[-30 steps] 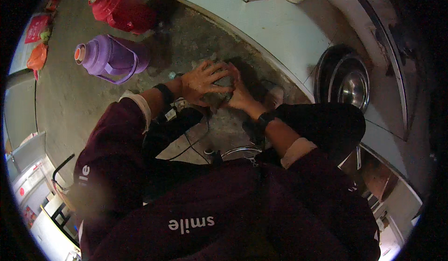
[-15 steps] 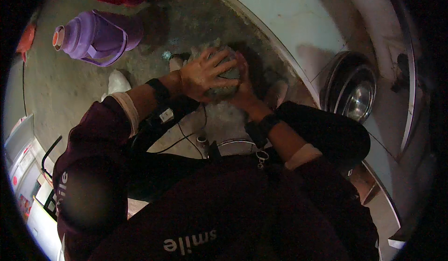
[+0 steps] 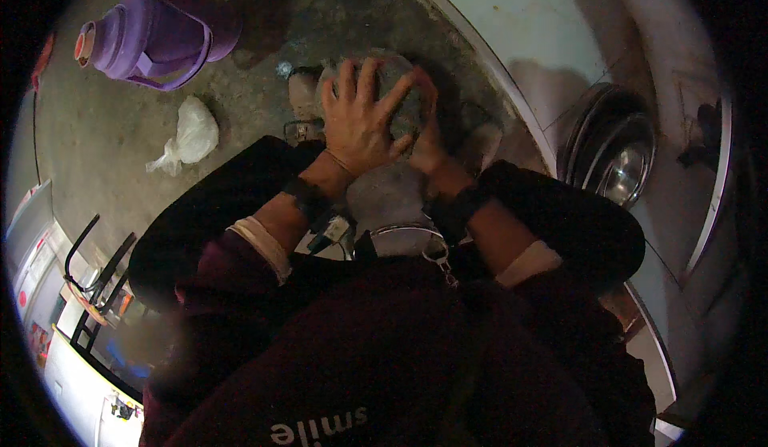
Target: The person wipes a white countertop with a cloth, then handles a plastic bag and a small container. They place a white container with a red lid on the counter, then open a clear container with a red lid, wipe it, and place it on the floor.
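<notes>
Between my two hands is a roundish, grey-green thing (image 3: pixel 410 109) with a pale, see-through-looking edge at its far side; its kind is unclear in the dim light. My left hand (image 3: pixel 360 119) lies over its left and near side, back up, fingers spread and pressed against it. Around the right side curls my right hand (image 3: pixel 429 131), its fingers partly hidden behind the thing. Below the hands, between my knees, sits a pale grey rounded surface (image 3: pixel 388 195). A key ring (image 3: pixel 436 253) hangs from my clothing near the right wrist.
A purple thermos flask (image 3: pixel 152 39) lies or stands at the far left. Nearer, a knotted white plastic bag (image 3: pixel 194 133) rests on the floor. Dark-rimmed metal basins (image 3: pixel 620 159) lean at the right beside a raised pale ledge (image 3: pixel 512 27). A black-framed chair (image 3: pixel 104 271) stands lower left.
My left forearm has swung nearer my body, and the left fingers now point away from me, more spread. The whole view has shifted slightly, uncovering the white plastic bag.
</notes>
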The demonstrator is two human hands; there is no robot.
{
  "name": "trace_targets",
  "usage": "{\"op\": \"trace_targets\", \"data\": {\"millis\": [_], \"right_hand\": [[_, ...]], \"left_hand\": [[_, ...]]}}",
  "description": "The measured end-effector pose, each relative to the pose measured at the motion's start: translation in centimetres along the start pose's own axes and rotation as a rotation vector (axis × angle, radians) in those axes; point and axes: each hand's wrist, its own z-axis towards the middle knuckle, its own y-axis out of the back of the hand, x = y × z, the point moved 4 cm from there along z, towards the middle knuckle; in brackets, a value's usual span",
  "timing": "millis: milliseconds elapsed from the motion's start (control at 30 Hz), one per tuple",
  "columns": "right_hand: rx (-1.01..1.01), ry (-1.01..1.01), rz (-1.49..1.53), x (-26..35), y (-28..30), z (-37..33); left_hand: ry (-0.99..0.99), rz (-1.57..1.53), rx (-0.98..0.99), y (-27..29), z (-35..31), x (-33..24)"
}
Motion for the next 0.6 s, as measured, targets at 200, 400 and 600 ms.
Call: {"op": "trace_targets", "data": {"millis": [200,400,600], "right_hand": [[0.114,0.037,-0.215,0.1,0.5,0.9],[0.115,0.18,-0.607,4.2,0.8,0.3],[0.102,0.294,-0.562,9.3,0.2,-1.6]], "left_hand": [[0.098,0.035,-0.148,-0.7,-0.6,-0.6],[-0.027,0.089,-0.269,-0.5,-1.0,0.1],[0.195,-0.466,-0.027,2.2,-2.4,-0.9]]}}
